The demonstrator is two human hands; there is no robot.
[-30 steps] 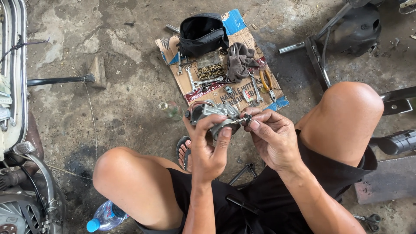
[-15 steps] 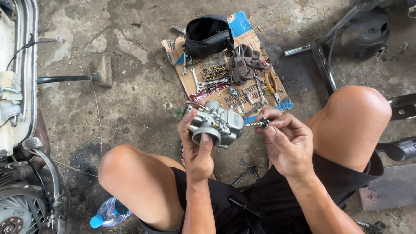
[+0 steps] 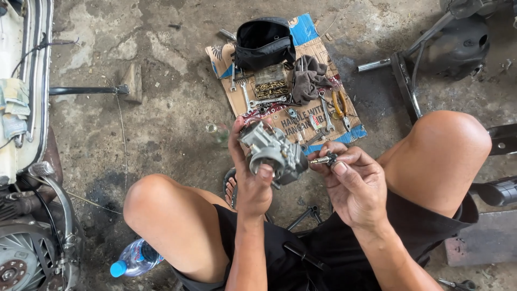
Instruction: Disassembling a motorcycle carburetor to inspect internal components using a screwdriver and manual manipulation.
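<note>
My left hand (image 3: 252,178) grips a grey metal carburetor (image 3: 272,152), held up above my knees with its round opening turned toward me. My right hand (image 3: 353,183) pinches a small screw with a spring (image 3: 321,159) between thumb and fingers, its tip just right of the carburetor body and apart from it. Both hands hover over the concrete floor, in front of a cardboard sheet (image 3: 226,56) covered with tools.
On the cardboard lie a black pouch (image 3: 264,40), a box of small brass parts (image 3: 271,86), a grey rag (image 3: 309,78), wrenches and orange-handled pliers (image 3: 340,105). A scooter (image 3: 24,134) stands at the left, a plastic bottle (image 3: 134,258) by my knee, metal frame parts (image 3: 431,48) at the right.
The carburetor has been turned in my left hand. My right hand has drawn away from it to the right, holding the small screw with its spring.
</note>
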